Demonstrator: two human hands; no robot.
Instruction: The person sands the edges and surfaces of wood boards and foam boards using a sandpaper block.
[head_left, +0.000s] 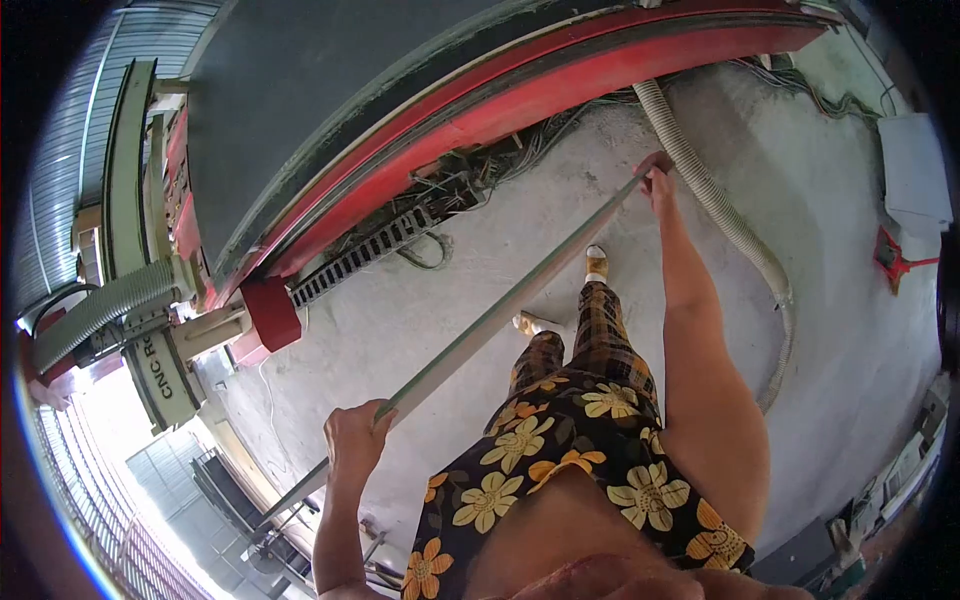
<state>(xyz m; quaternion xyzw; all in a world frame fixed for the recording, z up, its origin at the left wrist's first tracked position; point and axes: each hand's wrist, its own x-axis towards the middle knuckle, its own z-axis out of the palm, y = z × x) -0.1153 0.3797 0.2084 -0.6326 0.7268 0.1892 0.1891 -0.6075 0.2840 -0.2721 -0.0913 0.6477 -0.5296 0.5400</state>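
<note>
Pinching that long, thin, grey-green panel (480, 334) across mid-frame, left hand (355, 440) and right hand (657, 184) both curled round its edge — a clumsy swing could probably clip the ribbed beige hose (722, 207), upper right.

The partly visible black lettering "CNC Ro" stands on the pale beam (163, 385) of the machine at the left; its remaining letters cannot be read.

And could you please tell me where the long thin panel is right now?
In the head view, the panel slants across the middle, from the right hand at upper right past the left hand at lower left, beside the red machine.
</note>
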